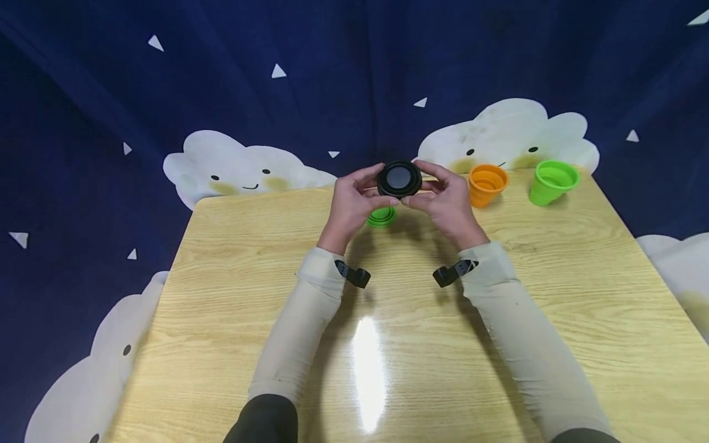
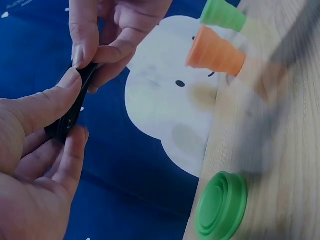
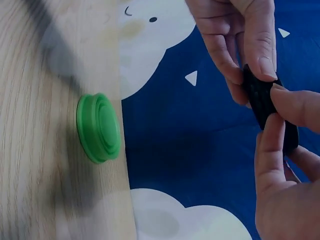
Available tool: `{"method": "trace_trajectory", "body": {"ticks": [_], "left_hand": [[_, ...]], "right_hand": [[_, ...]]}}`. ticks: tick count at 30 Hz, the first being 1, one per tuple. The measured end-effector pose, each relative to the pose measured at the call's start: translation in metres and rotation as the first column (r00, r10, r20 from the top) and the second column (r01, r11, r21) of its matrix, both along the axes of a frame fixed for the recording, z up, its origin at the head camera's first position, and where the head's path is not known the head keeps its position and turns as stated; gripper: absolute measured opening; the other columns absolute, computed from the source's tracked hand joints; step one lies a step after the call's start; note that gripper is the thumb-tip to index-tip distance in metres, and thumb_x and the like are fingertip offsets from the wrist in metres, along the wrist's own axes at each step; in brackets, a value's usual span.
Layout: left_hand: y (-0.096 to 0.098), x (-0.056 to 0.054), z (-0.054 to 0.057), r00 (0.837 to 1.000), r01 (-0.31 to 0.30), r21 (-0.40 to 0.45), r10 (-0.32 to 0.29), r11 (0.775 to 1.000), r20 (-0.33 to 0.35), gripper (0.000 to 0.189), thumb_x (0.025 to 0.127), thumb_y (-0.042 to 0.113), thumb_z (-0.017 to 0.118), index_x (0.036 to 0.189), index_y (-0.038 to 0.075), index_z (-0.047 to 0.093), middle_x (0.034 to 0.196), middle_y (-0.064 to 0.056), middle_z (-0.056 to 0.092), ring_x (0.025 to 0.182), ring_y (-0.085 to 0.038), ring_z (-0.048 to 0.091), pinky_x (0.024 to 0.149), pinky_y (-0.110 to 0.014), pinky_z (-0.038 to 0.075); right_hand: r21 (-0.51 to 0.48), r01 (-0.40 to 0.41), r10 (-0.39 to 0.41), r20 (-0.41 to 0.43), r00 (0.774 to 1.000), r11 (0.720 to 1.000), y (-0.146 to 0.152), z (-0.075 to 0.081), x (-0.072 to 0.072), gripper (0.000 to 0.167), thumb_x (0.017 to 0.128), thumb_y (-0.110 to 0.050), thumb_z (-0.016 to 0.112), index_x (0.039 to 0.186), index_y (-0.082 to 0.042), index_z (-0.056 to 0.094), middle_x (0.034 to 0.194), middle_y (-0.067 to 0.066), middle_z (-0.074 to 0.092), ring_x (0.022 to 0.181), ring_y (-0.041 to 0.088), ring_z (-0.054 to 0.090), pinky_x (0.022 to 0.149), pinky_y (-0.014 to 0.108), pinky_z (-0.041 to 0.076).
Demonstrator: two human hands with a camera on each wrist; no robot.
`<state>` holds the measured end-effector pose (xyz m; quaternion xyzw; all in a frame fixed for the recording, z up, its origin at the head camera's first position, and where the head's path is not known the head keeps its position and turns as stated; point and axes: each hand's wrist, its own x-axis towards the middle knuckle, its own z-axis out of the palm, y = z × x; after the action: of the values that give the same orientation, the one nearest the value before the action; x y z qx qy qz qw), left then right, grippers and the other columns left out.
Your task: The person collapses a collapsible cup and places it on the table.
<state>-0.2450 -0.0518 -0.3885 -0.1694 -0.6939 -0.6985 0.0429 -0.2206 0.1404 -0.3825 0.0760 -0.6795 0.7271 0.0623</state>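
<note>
The person's left hand (image 1: 349, 200) and right hand (image 1: 447, 203) grip a black disc (image 1: 399, 178) by its rim, between their fingers (image 3: 271, 150); below them, a flattened green cup (image 1: 381, 218) lies on the desk (image 1: 238, 289).

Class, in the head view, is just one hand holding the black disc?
No, the left hand and the right hand both grip the black disc.

text: none readable | labels, brands: none readable | numbers, signs: none readable

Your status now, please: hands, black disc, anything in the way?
Left hand, right hand: gripping black disc. Held off table. Green disc on table; nothing visibly blocking.
</note>
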Motion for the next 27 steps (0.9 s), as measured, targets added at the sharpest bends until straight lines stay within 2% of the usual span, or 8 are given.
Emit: {"method": "trace_trajectory", "body": {"ticks": [4,7,10,14,20,27], "left_hand": [[0.001,0.000,0.000,0.999,-0.038,-0.033,0.037,0.999,-0.034,0.063,0.068,-0.011,0.089,0.127,-0.002,0.068,0.120,-0.015,0.070,0.107,-0.023,0.066,0.092,-0.031,0.055],[0.002,0.000,0.001,0.996,-0.065,-0.089,0.059,0.994,-0.065,0.065,0.065,-0.010,0.091,0.125,-0.002,0.069,0.122,-0.015,0.069,0.106,-0.023,0.068,0.093,-0.029,0.054],[0.004,-0.001,0.001,0.990,-0.096,-0.169,0.076,0.981,-0.123,0.067,0.063,-0.008,0.092,0.125,-0.003,0.068,0.124,-0.016,0.068,0.104,-0.024,0.070,0.094,-0.026,0.052],[0.007,-0.002,-0.001,0.981,-0.127,-0.241,0.086,0.962,-0.172,0.066,0.064,-0.005,0.093,0.125,-0.004,0.068,0.124,-0.017,0.068,0.101,-0.024,0.071,0.094,-0.025,0.052],[0.016,-0.005,-0.008,0.983,-0.134,-0.249,0.098,0.959,-0.153,0.063,0.065,-0.010,0.091,0.124,-0.005,0.068,0.123,-0.017,0.068,0.102,-0.025,0.070,0.096,-0.034,0.053],[0.028,-0.006,-0.018,0.984,-0.157,-0.283,0.125,0.946,-0.131,0.064,0.067,-0.004,0.092,0.126,-0.001,0.068,0.124,-0.014,0.068,0.103,-0.021,0.070,0.095,-0.022,0.050]], "right_hand": [[0.069,0.011,-0.008,-0.040,0.999,0.998,0.002,-0.001,0.000,0.070,0.074,0.018,0.079,0.138,0.000,0.059,0.134,0.014,0.059,0.101,0.019,0.065,0.078,0.024,0.058],[0.156,0.022,-0.007,-0.093,0.996,0.988,0.003,-0.002,-0.001,0.068,0.075,0.013,0.082,0.137,0.001,0.059,0.129,0.016,0.061,0.099,0.020,0.065,0.081,0.024,0.057],[0.264,0.057,-0.016,-0.158,0.987,0.963,0.006,-0.004,-0.002,0.065,0.076,0.006,0.085,0.135,0.001,0.060,0.126,0.015,0.064,0.101,0.021,0.063,0.085,0.025,0.055],[0.373,0.106,-0.029,-0.206,0.978,0.922,0.009,-0.006,-0.004,0.065,0.075,0.000,0.088,0.135,0.002,0.060,0.125,0.015,0.065,0.105,0.024,0.063,0.090,0.035,0.054],[0.470,0.146,-0.041,-0.226,0.973,0.870,0.015,-0.010,-0.004,0.067,0.076,-0.002,0.088,0.136,0.002,0.060,0.124,0.018,0.066,0.108,0.028,0.064,0.093,0.043,0.054],[0.523,0.196,-0.066,-0.257,0.964,0.829,0.023,-0.019,-0.008,0.062,0.076,0.000,0.087,0.133,0.003,0.063,0.128,0.020,0.065,0.110,0.032,0.064,0.096,0.045,0.053]]}}
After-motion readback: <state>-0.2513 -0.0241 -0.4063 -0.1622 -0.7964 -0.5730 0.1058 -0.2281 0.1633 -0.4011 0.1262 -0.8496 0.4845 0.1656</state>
